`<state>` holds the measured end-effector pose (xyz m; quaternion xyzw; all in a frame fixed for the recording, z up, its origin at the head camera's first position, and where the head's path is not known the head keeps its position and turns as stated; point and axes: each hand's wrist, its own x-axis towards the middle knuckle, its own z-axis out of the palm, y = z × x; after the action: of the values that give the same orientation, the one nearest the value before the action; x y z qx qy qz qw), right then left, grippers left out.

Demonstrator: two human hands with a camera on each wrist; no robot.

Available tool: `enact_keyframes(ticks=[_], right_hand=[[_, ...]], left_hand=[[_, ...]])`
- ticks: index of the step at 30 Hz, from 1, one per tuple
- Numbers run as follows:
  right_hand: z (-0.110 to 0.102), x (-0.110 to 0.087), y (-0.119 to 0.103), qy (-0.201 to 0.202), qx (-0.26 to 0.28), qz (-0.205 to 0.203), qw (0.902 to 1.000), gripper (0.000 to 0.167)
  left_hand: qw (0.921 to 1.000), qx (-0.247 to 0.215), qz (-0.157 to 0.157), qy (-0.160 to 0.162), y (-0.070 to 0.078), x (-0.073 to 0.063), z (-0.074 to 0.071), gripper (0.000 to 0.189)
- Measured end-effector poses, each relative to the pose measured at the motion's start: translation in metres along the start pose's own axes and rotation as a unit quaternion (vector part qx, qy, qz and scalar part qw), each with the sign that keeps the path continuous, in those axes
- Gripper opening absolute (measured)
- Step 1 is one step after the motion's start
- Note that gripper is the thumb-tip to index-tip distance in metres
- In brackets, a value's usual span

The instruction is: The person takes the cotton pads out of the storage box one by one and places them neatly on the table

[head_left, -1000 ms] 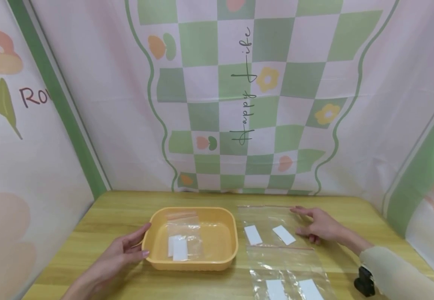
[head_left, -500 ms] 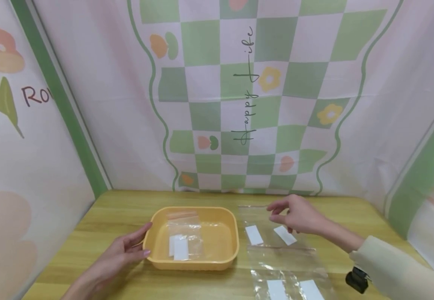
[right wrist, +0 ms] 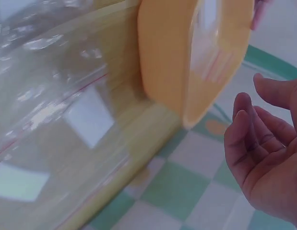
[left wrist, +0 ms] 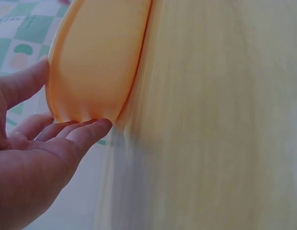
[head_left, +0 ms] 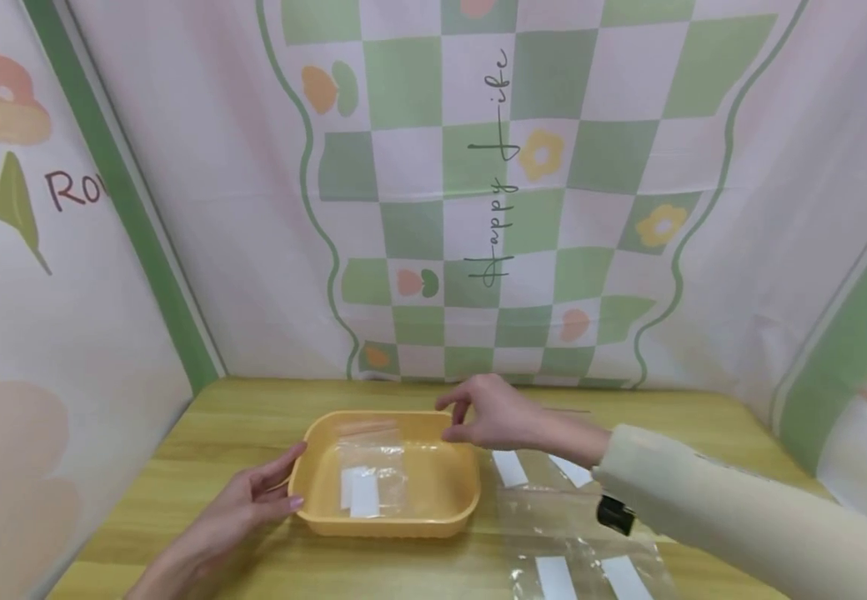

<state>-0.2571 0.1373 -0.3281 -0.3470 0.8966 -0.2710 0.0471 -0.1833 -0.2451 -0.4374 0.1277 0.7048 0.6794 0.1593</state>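
Yellow rounded-rectangular plastic tray (head_left: 381,527): flat on light wood-grain tabletop (head_left: 246,421).
Inside: clear zip-top plastic bagging (head_left: 393,487), left half; 2 white rectangles (head_left: 364,493) overlap.
Left hand (head_left: 249,496): partly closed, thumb and fingers holding tray's left end.
Right hand (head_left: 498,415): fingers loosely bent, thumb apart, holding nothing; over tray's far right corner.
Tabletop right: clear flat plastic bags (head_left: 546,517), 4 more white rectangles (head_left: 556,577), partly behind cream sleeve (head_left: 704,496).

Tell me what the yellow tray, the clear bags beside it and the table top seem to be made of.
The yellow tray looks like satin-finished moulded plastic: smooth walls, rounded corners. The clear bags seem thin, glossy plastic film, going by glints and wrinkles. The table top shows wood grain, perhaps slightly shiny; solid wood or laminate, I cannot tell.
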Motion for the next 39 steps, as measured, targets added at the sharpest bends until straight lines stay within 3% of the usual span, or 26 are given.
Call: enact_keyframes(ticks=[3, 10, 16, 22, 27, 32, 39], right_hand=[[0.014, 0.018, -0.007, -0.030, -0.014, -0.010, 0.9994, 0.041], [0.056, 0.045, -0.008, -0.081, -0.065, -0.040, 0.9938, 0.038], [0.076, 0.050, -0.010, -0.111, -0.099, 0.001, 0.9888, 0.030], [0.087, 0.054, -0.012, -0.128, -0.132, 0.039, 0.9822, 0.033], [0.091, 0.053, -0.013, -0.119, -0.132, 0.048, 0.9828, 0.036], [0.091, 0.052, -0.012, -0.091, -0.097, 0.063, 0.9891, 0.018], [0.091, 0.050, -0.009, -0.050, -0.046, 0.076, 0.9947, 0.021]], left_hand=[[1.0000, -0.001, -0.001, 0.002, 0.000, 0.000, 0.000, 0.083], [1.0000, 0.001, 0.004, 0.000, -0.003, 0.000, 0.000, 0.085], [1.0000, -0.001, 0.002, -0.003, -0.002, 0.001, 0.000, 0.086], [0.9999, -0.006, 0.006, -0.007, 0.000, 0.000, 0.000, 0.086], [1.0000, -0.003, -0.002, -0.003, 0.001, 0.000, 0.001, 0.086], [1.0000, 0.005, -0.004, 0.001, 0.002, -0.002, 0.001, 0.087], [1.0000, 0.004, -0.006, 0.001, 0.002, -0.003, 0.000, 0.087]])
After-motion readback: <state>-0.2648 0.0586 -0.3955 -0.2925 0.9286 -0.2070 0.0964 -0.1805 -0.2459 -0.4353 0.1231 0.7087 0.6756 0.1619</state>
